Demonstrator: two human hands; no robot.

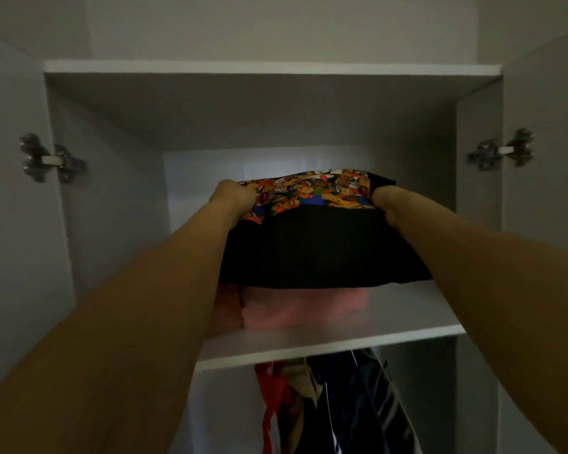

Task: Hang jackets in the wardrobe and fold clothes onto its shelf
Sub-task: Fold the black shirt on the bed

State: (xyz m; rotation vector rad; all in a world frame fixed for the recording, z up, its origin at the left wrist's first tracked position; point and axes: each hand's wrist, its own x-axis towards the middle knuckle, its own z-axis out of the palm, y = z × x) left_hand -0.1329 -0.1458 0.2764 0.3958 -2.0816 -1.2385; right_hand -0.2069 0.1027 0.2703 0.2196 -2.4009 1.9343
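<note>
Black folded garment (pixel 322 247) with a printed far part lies on a pink folded cloth (pixel 295 311) on the white shelf (pixel 391 326). Left hand (pixel 233 198) and right hand (pixel 387 199) grip its far corners, fingers curled into the fabric. The shelf's right side is bare; jackets (pixel 335 404) hang below.

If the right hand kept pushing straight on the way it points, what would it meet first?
Probably the wardrobe's back panel. The right hand, gripping the folded black garment, points deeper over the shelf; nothing else shows ahead, though depth is unclear.

Both forearms are bare up to each hand, left hand (pixel 233 198) and right hand (pixel 386 199), no sleeves showing.
</note>
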